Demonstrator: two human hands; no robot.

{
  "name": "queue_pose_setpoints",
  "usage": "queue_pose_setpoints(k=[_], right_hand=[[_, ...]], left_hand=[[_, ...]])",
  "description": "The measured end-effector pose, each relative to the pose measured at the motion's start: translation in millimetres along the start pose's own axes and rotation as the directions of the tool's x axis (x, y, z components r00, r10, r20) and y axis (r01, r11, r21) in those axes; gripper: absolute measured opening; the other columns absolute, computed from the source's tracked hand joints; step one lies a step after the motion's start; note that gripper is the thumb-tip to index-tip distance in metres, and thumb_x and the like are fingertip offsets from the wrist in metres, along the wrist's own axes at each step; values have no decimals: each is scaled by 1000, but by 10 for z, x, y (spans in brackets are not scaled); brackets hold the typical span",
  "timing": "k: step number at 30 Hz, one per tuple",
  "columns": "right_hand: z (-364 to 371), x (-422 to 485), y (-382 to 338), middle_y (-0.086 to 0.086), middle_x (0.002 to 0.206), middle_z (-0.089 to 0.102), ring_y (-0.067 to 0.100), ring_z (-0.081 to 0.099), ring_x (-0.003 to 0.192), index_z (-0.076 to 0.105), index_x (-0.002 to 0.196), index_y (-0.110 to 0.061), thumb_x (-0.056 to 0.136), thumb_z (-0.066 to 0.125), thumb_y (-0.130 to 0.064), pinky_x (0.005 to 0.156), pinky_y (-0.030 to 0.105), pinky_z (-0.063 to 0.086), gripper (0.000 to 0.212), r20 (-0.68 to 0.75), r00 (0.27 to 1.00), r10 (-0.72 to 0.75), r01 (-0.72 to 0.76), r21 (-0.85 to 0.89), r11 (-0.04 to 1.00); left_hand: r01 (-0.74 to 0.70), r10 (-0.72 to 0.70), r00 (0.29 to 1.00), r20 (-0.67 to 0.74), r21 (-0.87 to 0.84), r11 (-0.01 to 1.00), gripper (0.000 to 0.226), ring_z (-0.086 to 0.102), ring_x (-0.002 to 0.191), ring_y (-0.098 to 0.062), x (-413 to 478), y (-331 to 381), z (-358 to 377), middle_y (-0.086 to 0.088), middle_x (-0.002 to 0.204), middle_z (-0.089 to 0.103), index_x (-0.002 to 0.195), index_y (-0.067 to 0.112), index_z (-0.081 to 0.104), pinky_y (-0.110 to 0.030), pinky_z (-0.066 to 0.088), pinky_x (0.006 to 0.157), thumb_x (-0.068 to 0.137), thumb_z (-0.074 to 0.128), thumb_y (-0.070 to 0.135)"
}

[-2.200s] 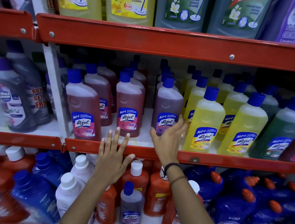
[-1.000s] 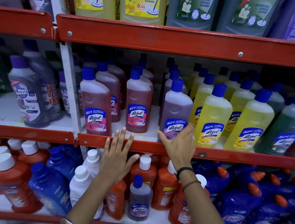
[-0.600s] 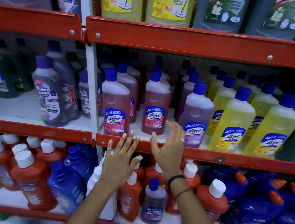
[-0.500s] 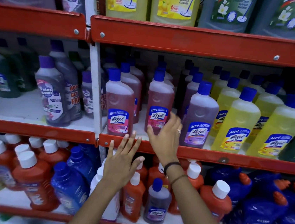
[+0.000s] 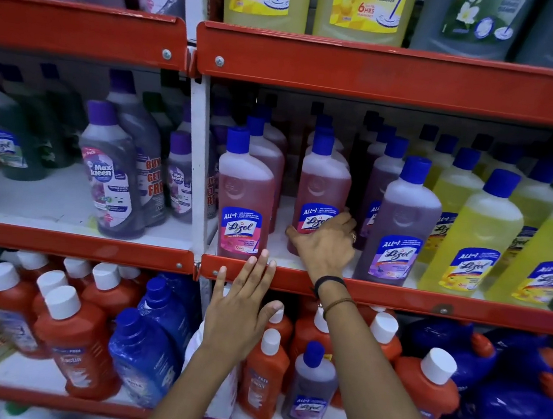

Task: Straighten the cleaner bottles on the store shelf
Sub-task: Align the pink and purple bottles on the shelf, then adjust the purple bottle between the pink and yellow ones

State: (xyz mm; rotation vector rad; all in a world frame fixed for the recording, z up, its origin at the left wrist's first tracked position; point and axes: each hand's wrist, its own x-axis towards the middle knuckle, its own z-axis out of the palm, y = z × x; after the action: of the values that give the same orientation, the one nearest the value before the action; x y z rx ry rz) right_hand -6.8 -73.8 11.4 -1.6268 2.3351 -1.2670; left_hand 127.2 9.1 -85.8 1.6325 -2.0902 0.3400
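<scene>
The right hand wraps its fingers round the base of a pink Lizol bottle — blue cap, blue-and-pink label, upright, set back on the middle shelf. Beside it another pink bottle stands at the red front lip. The left hand is spread flat, empty, fingertips at that lip. Purple and yellow bottles line the white shelf to the right.

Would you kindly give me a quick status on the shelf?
Right hand wrapped around second pink Lizol bottle, set back from edge. Left hand open, free, fingertips at red shelf lip. Nothing obstructing.
</scene>
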Motion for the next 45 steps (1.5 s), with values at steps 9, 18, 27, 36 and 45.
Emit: queue_pose_setpoints(k=[9,18,27,36,45], right_hand=[[-143,-182,94,17,125,52,34,55,115,34,126,-1,58,74,-61,83,42,52,99,-11,999,-31,30,-57,998],[-274,-363,125,15,126,50,33,53,116,33,125,-3,58,74,-61,84,41,51,98,-3,999,-45,45,-51,998],[-287,-474,261,14,120,51,30,51,116,39,120,-3,64,70,-65,86,40,49,89,7,998,-67,66,93,994],[-358,-537,506,-3,133,52,5,54,116,34,142,-20,93,37,-40,101,23,45,53,272,958,-93,-156,764,626],[-316,-380,700,6,134,58,15,56,120,44,139,-20,91,36,-37,92,27,49,52,346,927,-142,-219,811,542]], left_hand=[[0,0,1000,-20,-27,1000,61,22,142,-17,7,26,21,0,156,22,148,21,22,-52,15,108,96,22,53],[6,-6,1000,8,-43,999,62,10,143,-13,6,24,17,1,157,18,149,21,17,-54,7,108,96,22,54],[-5,7,1000,10,-191,982,69,-8,144,-10,16,81,-31,6,157,-6,149,24,2,-42,-10,112,92,26,55],[227,-102,974,202,-880,417,71,9,143,-2,379,439,-526,10,158,12,149,28,12,-28,14,115,88,35,56],[291,-49,955,292,-896,334,79,25,139,-9,520,394,-470,8,156,24,148,37,11,-33,26,112,81,30,73]])
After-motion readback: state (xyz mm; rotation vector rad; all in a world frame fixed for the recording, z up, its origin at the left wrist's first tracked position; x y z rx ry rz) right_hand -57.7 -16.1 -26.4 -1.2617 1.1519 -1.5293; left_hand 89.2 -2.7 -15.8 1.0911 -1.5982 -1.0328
